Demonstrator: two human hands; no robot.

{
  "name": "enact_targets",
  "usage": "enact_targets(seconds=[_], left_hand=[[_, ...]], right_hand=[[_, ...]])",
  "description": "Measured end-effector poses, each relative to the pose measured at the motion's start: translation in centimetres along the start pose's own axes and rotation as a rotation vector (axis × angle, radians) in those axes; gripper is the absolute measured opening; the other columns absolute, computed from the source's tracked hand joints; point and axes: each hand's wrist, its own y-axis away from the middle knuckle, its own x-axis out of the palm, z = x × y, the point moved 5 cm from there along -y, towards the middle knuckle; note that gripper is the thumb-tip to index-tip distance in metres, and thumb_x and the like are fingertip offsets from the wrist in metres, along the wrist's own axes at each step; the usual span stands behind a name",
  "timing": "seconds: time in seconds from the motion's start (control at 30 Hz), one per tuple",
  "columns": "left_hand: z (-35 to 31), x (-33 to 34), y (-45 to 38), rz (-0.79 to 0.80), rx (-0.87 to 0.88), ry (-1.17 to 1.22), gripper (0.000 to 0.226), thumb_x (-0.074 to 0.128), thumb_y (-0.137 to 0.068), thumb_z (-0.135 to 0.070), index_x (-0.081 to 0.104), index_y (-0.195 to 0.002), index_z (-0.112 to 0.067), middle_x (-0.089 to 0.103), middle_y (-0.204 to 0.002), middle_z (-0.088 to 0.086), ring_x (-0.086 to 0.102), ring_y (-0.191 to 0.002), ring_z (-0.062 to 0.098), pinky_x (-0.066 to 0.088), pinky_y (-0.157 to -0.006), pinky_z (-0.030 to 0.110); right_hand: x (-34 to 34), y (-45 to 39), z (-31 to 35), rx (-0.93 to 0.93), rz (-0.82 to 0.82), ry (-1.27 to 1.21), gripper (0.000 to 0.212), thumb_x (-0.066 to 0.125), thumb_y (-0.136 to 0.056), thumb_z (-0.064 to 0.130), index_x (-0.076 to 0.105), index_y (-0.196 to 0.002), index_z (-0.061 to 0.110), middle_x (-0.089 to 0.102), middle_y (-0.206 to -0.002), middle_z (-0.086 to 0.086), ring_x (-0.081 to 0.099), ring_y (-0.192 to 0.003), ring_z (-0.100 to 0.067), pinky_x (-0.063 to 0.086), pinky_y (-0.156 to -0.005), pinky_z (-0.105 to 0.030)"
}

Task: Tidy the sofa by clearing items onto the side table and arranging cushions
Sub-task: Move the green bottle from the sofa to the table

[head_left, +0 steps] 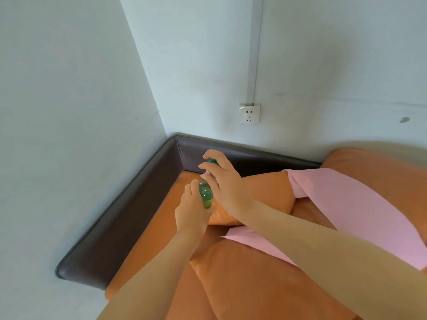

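My left hand [188, 212] grips the green bottle [205, 196] low and my right hand [223, 183] curls round its top, near the sofa's [129, 204] back corner.

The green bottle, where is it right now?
In the head view the green bottle is near the sofa's far left corner, held between the left hand and the right hand, beside an orange cushion.
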Motion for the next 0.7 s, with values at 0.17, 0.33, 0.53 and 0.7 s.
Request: enact_targets(seconds=[0.17,0.33,0.53,0.7], left_hand=[[-1.8,-1.3,3.4,-0.016,0.165,0.15,0.047,0.067,-0.087,-0.035,0.049,-0.125,-0.015,0.057,-0.109,-0.006,0.059,-0.091,0.01,0.037,-0.072,0.015],[-3.3,-2.3,7.8,0.066,0.377,0.302,0.041,0.067,-0.088,-0.031,0.055,-0.124,-0.015,0.059,-0.112,-0.01,0.055,-0.097,0.004,0.038,-0.08,0.006],[-6.4,-1.7,13.5,0.175,0.549,0.255,0.045,0.07,-0.088,-0.02,0.054,-0.129,-0.011,0.059,-0.121,0.0,0.056,-0.103,0.015,0.036,-0.079,0.013],[-11.2,0.2,18.1,0.223,0.572,0.211,0.054,0.071,-0.088,-0.023,0.049,-0.137,-0.013,0.056,-0.131,0.003,0.056,-0.115,0.02,0.046,-0.092,0.027]], right_hand=[[-2.2,2.8,3.3,-0.183,0.053,0.134,0.042,0.076,-0.074,-0.005,0.065,-0.114,0.0,0.039,-0.132,-0.002,0.047,-0.11,-0.018,0.052,-0.088,-0.029],[-5.7,6.6,5.7,-0.174,0.055,0.161,0.033,0.049,-0.093,0.012,0.059,-0.123,0.002,0.039,-0.135,-0.005,0.054,-0.112,-0.025,0.052,-0.089,-0.031],[-11.0,12.6,6.1,0.18,-0.047,0.009,0.045,0.057,-0.09,-0.003,0.051,-0.132,0.009,0.044,-0.135,-0.01,0.051,-0.106,-0.013,0.038,-0.098,-0.013],[-16.5,18.4,5.3,0.489,-0.09,-0.115,0.063,0.065,-0.09,0.01,0.034,-0.143,0.023,0.051,-0.131,0.0,0.055,-0.111,-0.008,0.048,-0.095,-0.019]])
